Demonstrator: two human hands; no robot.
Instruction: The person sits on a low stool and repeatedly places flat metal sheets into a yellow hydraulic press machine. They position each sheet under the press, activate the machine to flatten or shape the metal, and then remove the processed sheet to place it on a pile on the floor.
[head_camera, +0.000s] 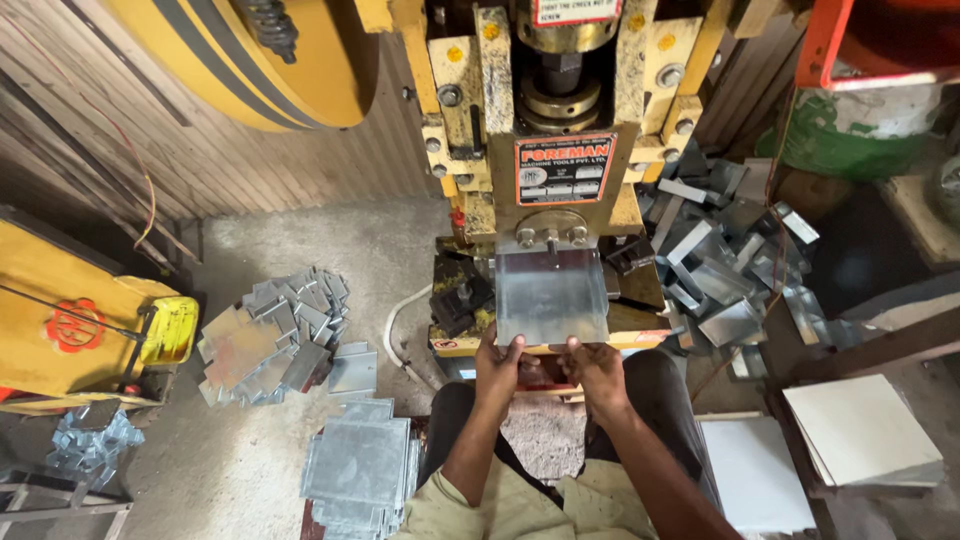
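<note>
On the bed of the yellow power press (560, 120) a galvanised metal sheet (552, 295) lies flat under the ram — its near edge is pinched by both the left hand (497, 362) and the right hand (594, 368), fingers closed on it, sheet extending away from them, both equally near.

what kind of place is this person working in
Most likely a small metal-stamping workshop. A yellow power press stands over the sheet-metal blank held by both hands, with stacked flat blanks on the floor and bent pieces piled beside it.
</note>
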